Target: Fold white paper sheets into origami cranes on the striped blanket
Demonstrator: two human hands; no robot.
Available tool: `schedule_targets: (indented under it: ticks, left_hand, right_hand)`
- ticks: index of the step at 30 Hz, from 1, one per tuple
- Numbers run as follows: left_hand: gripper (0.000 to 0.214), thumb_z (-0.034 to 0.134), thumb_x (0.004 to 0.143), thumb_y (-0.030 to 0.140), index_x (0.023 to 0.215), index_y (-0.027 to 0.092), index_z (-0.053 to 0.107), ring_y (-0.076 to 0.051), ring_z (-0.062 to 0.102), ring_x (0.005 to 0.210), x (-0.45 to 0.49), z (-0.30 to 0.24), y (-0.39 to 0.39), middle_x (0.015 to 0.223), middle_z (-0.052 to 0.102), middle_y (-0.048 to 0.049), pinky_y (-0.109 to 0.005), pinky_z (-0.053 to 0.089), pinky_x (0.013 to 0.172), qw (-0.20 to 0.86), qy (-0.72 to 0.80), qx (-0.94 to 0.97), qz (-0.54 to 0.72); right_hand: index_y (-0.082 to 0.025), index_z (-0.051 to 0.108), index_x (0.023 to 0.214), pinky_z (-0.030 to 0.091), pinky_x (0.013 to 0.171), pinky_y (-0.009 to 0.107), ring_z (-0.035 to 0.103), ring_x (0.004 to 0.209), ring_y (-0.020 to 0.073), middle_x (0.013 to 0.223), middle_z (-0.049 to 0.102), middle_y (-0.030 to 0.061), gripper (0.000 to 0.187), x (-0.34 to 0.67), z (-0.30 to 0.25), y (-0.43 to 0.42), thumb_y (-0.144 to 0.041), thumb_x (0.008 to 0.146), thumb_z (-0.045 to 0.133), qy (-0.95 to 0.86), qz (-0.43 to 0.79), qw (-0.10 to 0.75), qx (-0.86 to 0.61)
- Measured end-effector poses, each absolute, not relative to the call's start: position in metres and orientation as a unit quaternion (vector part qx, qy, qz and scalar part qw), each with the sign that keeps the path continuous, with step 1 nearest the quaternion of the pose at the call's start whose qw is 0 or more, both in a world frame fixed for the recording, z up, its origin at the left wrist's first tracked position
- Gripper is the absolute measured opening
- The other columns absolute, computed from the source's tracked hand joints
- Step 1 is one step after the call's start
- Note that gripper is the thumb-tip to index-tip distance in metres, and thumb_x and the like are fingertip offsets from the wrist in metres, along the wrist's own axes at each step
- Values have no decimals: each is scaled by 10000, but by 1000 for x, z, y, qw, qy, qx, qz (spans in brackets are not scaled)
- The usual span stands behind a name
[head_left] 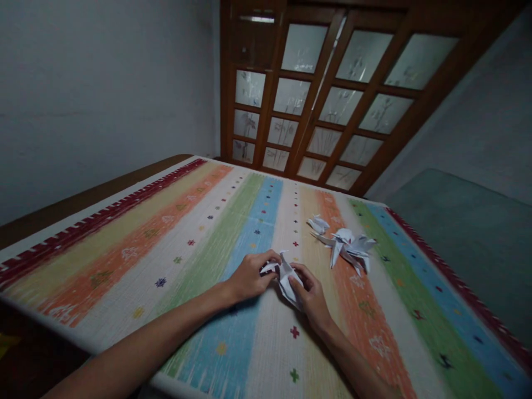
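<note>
My left hand [249,277] and my right hand [310,299] pinch a folded white paper origami figure [288,282] from both sides, above the striped tablecloth [124,266]. Its pointed tip rises between my hands, and my fingers hide part of it. To the right and farther off lie a larger white origami crane [349,249] and a smaller white paper crane [318,224]. The smaller one sits just beyond the larger one, and neither touches my hands.
The cloth has multicoloured stripes and red borders. Beyond its far edge stand a wooden door [316,94] with frosted glass panes and a grey wall [103,100]. A teal surface [469,244] lies to the right, lower than the table.
</note>
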State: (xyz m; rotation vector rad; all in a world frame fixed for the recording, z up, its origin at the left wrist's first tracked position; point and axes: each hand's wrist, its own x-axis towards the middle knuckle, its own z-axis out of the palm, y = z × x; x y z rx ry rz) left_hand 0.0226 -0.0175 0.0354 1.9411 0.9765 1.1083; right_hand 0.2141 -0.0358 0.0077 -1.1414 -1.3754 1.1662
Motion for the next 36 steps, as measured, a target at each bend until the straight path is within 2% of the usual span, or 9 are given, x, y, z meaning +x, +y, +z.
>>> schedule_targets:
  ticks: [5,10,16,20,27,29,32,34,36]
  left_hand:
    - [83,686,758,201,811,189,624,-170,645,756,25,32,-18,800,660,4,-286,531,738,423,409,650,480]
    - [258,745,744,348,781,177,555,-134,609,600,28,29,-15,729,586,37,-248,542,532,541,418,536,496]
    - [277,755,749,388,811,177,586,-170,656,747,30,33,-19,976,693,-38,-253,548,595,544,411,532,501]
    - [193,732,774,339,766,170,639,-167,631,751,32,32,-21,753,652,4,-251,521,714,481,424,565,519]
    - [146,707,807,323,840,181,700,-178,642,764,31,31,-22,776,677,0,-255,500,725,471,427,602,482]
    - [226,711,809,325,989,192,681,-152,624,703,34,28,-24,753,643,23,-234,485,662,496,425,591,474]
    - [605,752,770,304,1306,265,474,-106,587,638,40,24,-29,845,612,47,-198,460,582,551,411,552,473]
    - [792,780,739,299,1392,303,332,-91,574,639,43,21,-31,907,600,42,-188,456,577,582,398,530,471]
    - [827,800,719,317,1392,295,318,-87,562,642,45,19,-32,891,590,41,-188,451,589,601,391,519,464]
  right_hand:
    - [-212,602,1124,476,675,294,611,755,217,853,669,27,461,213,14,-39,-538,810,687,-559,518,467,-448]
    - [-195,642,1046,476,752,308,613,864,234,961,659,54,463,218,19,-37,-610,844,611,-606,483,459,-435]
    - [-163,693,905,457,732,318,615,816,234,864,681,62,346,221,18,-33,-500,840,656,-637,427,435,-472]
    - [-167,694,827,442,662,293,590,733,198,797,665,38,297,217,17,-34,-461,833,661,-637,461,426,-448]
    - [-194,665,934,476,696,292,611,763,190,780,660,10,249,208,14,-37,-401,802,707,-617,518,423,-414]
    - [-200,641,945,477,658,278,616,729,183,746,646,-3,266,204,12,-38,-409,796,709,-599,532,427,-419]
    - [-214,584,942,469,587,259,622,671,177,725,646,-12,320,201,10,-38,-451,777,722,-558,552,446,-431]
    - [-225,553,928,483,579,267,633,657,184,718,654,-13,360,200,11,-38,-482,754,735,-531,566,461,-430]
    - [-236,536,914,502,592,286,637,639,188,720,662,-14,384,200,12,-37,-504,733,743,-508,581,473,-425]
